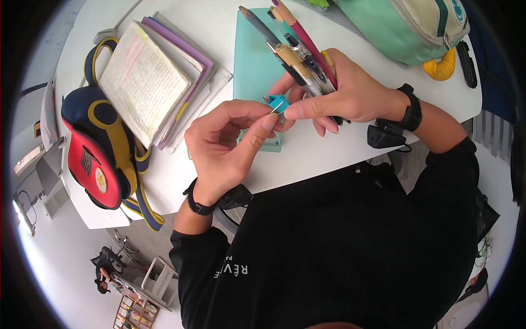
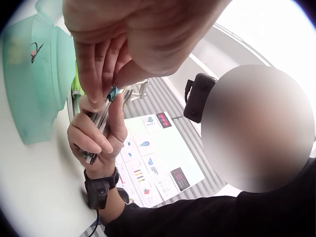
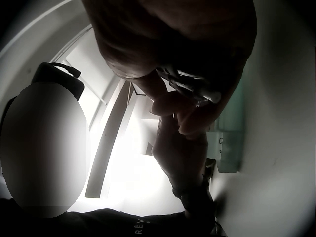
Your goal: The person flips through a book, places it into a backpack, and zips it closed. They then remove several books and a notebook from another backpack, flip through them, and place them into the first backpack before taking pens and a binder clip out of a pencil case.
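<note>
My left hand (image 1: 224,137) pinches the metal part of a small blue clip-like piece (image 1: 278,104) between thumb and finger. The right hand (image 1: 356,90) grips a bundle of pens and pencils (image 1: 307,63), its thumb tip at the same blue piece. Both hands meet over the front of a translucent teal case (image 1: 255,55). In the left wrist view, the left hand (image 2: 143,39) is above the right hand (image 2: 91,133), with the blue piece (image 2: 113,93) between them. The right wrist view is dark; pens (image 3: 190,84) show under the right hand (image 3: 173,34), near the left (image 3: 180,148).
Stacked books (image 1: 145,82) and a red and navy bag (image 1: 98,148) with straps lie on the left of the white table (image 1: 164,181). A mint pouch (image 1: 400,27), a yellow ring-shaped thing (image 1: 440,66) and a black object (image 1: 467,64) are at the back right.
</note>
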Demonstrator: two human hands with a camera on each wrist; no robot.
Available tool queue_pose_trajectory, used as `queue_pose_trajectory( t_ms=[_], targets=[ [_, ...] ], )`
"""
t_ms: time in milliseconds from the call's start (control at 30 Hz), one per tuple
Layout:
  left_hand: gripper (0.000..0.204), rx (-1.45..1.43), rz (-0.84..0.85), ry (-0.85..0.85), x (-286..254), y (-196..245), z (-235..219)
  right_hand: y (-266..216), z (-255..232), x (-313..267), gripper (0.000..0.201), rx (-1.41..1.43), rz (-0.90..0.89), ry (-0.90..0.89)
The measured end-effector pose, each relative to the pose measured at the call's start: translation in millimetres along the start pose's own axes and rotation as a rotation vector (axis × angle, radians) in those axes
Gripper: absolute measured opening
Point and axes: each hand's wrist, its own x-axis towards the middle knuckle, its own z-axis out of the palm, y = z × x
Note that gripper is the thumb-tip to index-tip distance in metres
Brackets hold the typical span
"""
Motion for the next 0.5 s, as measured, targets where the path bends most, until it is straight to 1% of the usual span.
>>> queue_pose_trajectory(
  t_ms=[133, 200, 233, 267, 333, 367, 433, 500],
  targets=[
    [0.018, 0.052, -0.032, 0.021, 3, -2, 0, 1, -2, 0, 0.032, 0.0, 0.013, 0.035],
    [0.025, 0.046, -0.022, 0.081, 6, 0, 6, 1, -2, 0, 0.03, -0.017, 0.013, 0.035],
    [0.031, 0.063, -0.009, 0.117, 6, -2, 8, -1, -2, -1, 0.03, 0.005, -0.003, 0.051],
    [0.031, 0.063, -0.009, 0.118, 5, -4, 7, -1, -2, -2, 0.031, 0.026, -0.02, 0.067],
    [0.032, 0.199, -0.002, 0.003, 2, -6, 1, -1, -2, -2, 0.03, 0.02, -0.035, 0.063],
    [0.032, 0.199, -0.002, 0.003, 1, -8, -1, -1, -3, -2, 0.03, 0.015, -0.051, 0.06],
    [0.031, 0.313, 0.101, -0.019, 0, -10, -2, 0, -2, -2, 0.029, 0.017, -0.063, 0.058],
    [0.029, 0.308, 0.123, -0.019, 1, -10, -1, 0, -2, -2, 0.028, 0.019, -0.075, 0.055]
  ],
)
